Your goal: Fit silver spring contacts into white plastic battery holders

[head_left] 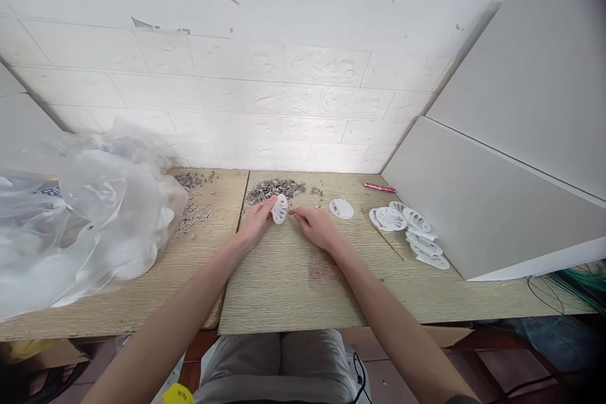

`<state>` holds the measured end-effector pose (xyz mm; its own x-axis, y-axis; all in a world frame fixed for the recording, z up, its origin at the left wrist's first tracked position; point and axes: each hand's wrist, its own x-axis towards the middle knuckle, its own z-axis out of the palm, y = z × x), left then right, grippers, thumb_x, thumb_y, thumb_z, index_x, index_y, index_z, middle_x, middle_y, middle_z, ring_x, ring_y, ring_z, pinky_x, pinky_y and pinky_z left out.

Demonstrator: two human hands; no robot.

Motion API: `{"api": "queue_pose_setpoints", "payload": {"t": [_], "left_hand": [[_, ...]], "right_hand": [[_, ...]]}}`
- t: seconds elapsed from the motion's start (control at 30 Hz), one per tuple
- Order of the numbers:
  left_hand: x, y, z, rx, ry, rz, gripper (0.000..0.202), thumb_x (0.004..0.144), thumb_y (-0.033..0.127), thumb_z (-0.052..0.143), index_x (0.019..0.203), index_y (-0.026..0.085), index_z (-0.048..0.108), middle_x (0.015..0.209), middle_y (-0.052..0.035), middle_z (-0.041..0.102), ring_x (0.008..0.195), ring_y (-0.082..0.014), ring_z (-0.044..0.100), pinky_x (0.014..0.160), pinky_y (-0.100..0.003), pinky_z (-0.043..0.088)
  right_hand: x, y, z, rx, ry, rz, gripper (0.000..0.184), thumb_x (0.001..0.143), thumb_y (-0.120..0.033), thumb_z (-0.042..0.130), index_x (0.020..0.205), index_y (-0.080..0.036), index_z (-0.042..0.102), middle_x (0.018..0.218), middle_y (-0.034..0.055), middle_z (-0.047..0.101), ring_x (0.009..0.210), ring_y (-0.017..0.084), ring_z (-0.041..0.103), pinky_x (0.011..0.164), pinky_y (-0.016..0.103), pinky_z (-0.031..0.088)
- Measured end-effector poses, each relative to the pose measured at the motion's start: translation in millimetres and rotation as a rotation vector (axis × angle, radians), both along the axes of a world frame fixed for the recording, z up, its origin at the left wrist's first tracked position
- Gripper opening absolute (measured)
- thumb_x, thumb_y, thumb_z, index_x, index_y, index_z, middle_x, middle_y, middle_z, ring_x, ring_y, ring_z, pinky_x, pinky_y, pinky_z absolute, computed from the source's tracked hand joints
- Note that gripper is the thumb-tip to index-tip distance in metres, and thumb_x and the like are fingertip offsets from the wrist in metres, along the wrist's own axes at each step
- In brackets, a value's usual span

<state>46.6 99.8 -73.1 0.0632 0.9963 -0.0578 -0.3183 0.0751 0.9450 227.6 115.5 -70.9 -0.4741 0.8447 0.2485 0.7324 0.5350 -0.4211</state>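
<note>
A round white plastic disc with slots (280, 209) is pinched upright between the thumb and fingers of my left hand (256, 222). Just to its right is my right hand (314, 225), its thumb and forefinger pressed together near the disc's edge. Whatever those fingertips hold is too small to make out. Behind both hands lies a heap of small metal pieces (272, 189), with a few loose ones (317, 191) to its right. Another white disc (341, 208) lies flat on the table, right of my right hand.
Several white slotted discs (416, 221) lie in a loose pile by the grey panel (487, 202). Near them are a thin stick (391, 243) and a red pen (379, 187). A large clear plastic bag (95, 214) and more small metal pieces (195, 216) are on the left.
</note>
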Motion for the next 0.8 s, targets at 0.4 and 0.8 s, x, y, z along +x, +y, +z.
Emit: {"api": "queue_pose_setpoints", "payload": {"t": [0.4,0.8], "left_hand": [[0.0,3.2,-5.9,0.049,0.058,-0.057,0.050,0.075,0.062,0.064,0.090,0.015,0.074,0.094,-0.0105,0.073,0.094,-0.0216,0.065,0.088,-0.034,0.049],[-0.6,-3.1,-3.5,0.114,0.182,-0.097,0.043,0.079,0.056,0.062,0.087,0.015,0.075,0.082,-0.0066,0.071,0.083,-0.0205,0.063,0.085,-0.035,0.048]], "right_hand": [[-3.2,-3.6,-2.8,0.055,-0.025,-0.027,0.030,0.097,-0.027,0.042,0.102,-0.022,0.071,0.083,0.0051,0.073,0.072,0.018,0.062,0.062,0.026,0.032],[-3.8,-7.1,-0.3,0.044,-0.143,-0.037,0.030,0.097,-0.021,0.038,0.102,-0.021,0.068,0.090,0.0070,0.074,0.076,0.019,0.064,0.061,0.026,0.030]]}}
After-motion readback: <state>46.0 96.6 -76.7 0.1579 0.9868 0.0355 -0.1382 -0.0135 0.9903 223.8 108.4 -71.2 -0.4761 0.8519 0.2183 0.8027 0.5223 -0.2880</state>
